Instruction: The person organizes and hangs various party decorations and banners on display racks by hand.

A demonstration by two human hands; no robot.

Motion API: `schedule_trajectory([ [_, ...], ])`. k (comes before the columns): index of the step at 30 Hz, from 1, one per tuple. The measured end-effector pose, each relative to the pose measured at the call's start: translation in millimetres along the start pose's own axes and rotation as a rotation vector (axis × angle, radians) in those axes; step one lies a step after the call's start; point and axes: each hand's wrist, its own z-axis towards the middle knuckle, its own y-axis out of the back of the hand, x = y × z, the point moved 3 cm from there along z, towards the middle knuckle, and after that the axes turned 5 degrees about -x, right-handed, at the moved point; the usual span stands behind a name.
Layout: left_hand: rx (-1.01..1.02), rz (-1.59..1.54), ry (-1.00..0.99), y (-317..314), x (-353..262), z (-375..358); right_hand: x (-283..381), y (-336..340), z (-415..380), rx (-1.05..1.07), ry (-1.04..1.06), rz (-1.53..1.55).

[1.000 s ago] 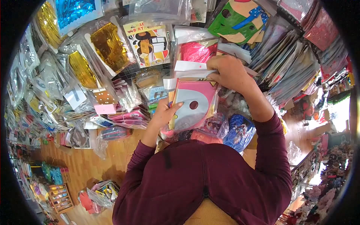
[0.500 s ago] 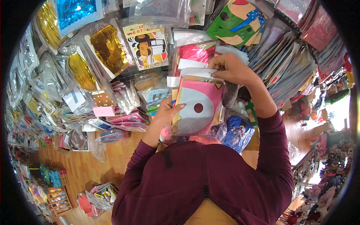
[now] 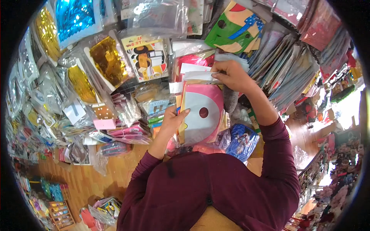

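A clear-wrapped packet (image 3: pixel 202 125) with a pink and white face design and one dark round eye is upright in front of my chest. It lies at the front of a small stack of similar flat packets. My left hand (image 3: pixel 173 122) grips the stack's left edge, thumb over the front. At the top, my right hand (image 3: pixel 234 77) pinches the white header strip (image 3: pixel 200 76) between thumb and fingers. Just behind is a packet with red shiny foil (image 3: pixel 194 61). A dark grey fuzzy object (image 3: pixel 230 99) hangs below my right hand.
Gold foil packets (image 3: pixel 108 57), a birthday packet with a digger (image 3: pixel 145 61) and a green face cutout (image 3: pixel 233 29) hang on the rack ahead. Tightly packed sleeves (image 3: pixel 287 63) fill the right. A blue bag (image 3: pixel 242 141) sits low; an open box (image 3: pixel 104 210) stands on the wooden floor.
The camera view has tilted slightly, so the rack sits a little lower. Both hands keep their hold on the packet, and my right hand has shifted slightly left along its top.
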Motion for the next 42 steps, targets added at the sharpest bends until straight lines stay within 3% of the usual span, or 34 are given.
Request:
schedule_trajectory([
  [2, -0.013, 0.006, 0.030, -9.2, -13.4, 4.6, 5.1, 6.9, -0.7, -0.097, 0.091, -0.187],
  [4, -0.011, 0.095, 0.187, -18.1, -34.1, 5.9, -0.1, 16.4, 1.2, -0.127, 0.076, -0.256],
  [7, 0.007, 0.088, 0.029, -44.5, -54.0, 27.1, -10.2, 44.3, 9.0, -0.403, 0.322, -0.300],
  [8, 0.012, 0.088, 0.028, -56.1, -63.7, 34.2, -12.8, 55.8, 13.5, -0.407, 0.321, -0.303],
  [10, 0.043, 0.055, -0.034, -82.7, -91.6, 51.3, -25.5, 82.5, 24.1, -0.535, 0.069, -0.180],
  [11, 0.073, 0.032, -0.065, -95.9, -102.7, 62.4, -31.1, 92.9, 33.3, -0.539, 0.072, -0.182],
  [13, 0.111, 0.058, -0.160, -119.7, -130.9, 81.8, -49.2, 119.3, 50.3, -0.743, -0.050, 0.073],
  [18, 0.145, 0.120, -0.257, -158.0, -154.7, 144.8, -64.5, 169.0, 84.3, -0.917, 0.006, 0.096],
  [20, 0.173, -0.092, -0.173, -173.2, -166.4, 151.6, -62.8, 184.6, 90.7, -1.084, 0.007, -0.129],
  [22, 0.182, -0.073, -0.254, -183.0, -165.5, 173.5, -78.9, 194.8, 105.9, -1.161, 0.091, -0.006],
  [24, 0.115, 0.004, -0.316, -188.4, -166.3, 183.9, -75.7, 201.2, 109.8, -1.395, 0.326, -0.507],
  [25, 0.119, 0.004, -0.317, -189.8, -163.9, 187.6, -86.0, 205.1, 114.0, -1.365, 0.289, -0.248],
  [28, 0.133, -0.054, -0.342, -191.2, -164.2, 192.2, -65.1, 196.5, 106.0, -1.469, 0.303, -0.288],
  [33, 0.163, -0.123, -0.257, -186.0, -164.2, 186.2, -61.6, 190.1, 102.7, -1.396, 0.416, -0.070],
  [35, 0.151, -0.124, -0.252, -185.3, -164.8, 182.8, -62.7, 187.8, 101.1, -1.367, 0.337, 0.209],
  [38, 0.153, -0.143, -0.223, -183.1, -165.3, 180.4, -70.9, 192.3, 105.3, -1.349, 0.403, 0.190],
  [39, 0.161, -0.161, -0.206, -183.0, -164.7, 180.5, -72.2, 192.3, 106.5, -1.330, 0.434, 0.313],
  [42, 0.158, -0.185, -0.190, -185.0, -162.7, 182.2, -67.4, 194.8, 102.9, -1.298, 0.372, 0.296],
])
